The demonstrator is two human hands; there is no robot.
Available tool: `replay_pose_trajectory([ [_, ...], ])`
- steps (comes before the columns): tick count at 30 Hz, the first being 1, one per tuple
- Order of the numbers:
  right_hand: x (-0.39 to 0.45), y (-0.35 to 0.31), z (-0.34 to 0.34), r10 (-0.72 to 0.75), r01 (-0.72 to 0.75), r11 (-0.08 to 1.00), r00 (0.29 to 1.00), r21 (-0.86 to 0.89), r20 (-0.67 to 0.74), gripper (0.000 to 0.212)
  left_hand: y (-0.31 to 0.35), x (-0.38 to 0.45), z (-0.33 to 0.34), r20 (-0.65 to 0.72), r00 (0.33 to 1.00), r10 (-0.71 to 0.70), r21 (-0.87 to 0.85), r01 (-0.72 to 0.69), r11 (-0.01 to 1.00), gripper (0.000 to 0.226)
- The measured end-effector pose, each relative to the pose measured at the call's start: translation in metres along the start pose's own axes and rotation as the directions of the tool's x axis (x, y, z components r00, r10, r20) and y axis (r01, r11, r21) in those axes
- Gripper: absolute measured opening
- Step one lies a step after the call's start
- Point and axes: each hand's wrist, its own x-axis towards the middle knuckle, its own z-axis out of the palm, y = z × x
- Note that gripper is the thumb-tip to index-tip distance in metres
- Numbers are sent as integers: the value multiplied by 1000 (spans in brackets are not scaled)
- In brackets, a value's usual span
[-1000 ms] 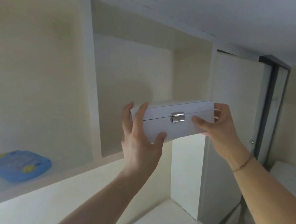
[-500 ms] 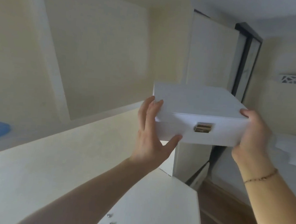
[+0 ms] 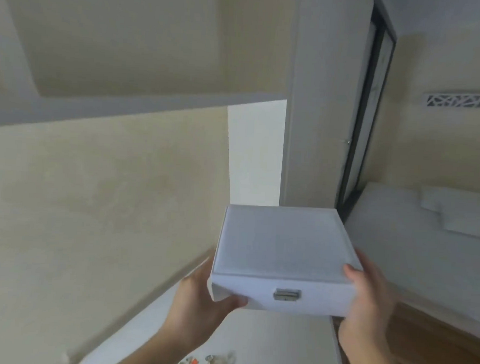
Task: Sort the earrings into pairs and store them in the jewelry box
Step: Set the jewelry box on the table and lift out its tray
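Observation:
A white jewelry box [image 3: 283,240] with a metal clasp on its front is held in the air above the white table [image 3: 279,342], lid closed. My left hand [image 3: 198,300] grips its left end, thumb under the front corner. My right hand [image 3: 367,293] grips its right end, thumb on the lid's corner. Several small earrings [image 3: 208,362], silvery and one orange, lie blurred on the table at the bottom edge of the view.
A beige wall with a recessed shelf [image 3: 125,101] rises on the left. A white cabinet panel [image 3: 254,151] stands behind the box. A dark-framed door [image 3: 359,149] and a white bed [image 3: 426,238] are on the right, above a wooden floor.
Both hands have carried the box down from the high shelf toward the table. The view has tilted down, and more of the lid and the earrings now show.

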Motion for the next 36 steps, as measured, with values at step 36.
replay_pose_trajectory([
  [36, -48, 213, -43, -389, 368, 765, 918, -529, 76, 55, -206, -15, 70, 147, 982, -115, 228, 79, 970, 82],
])
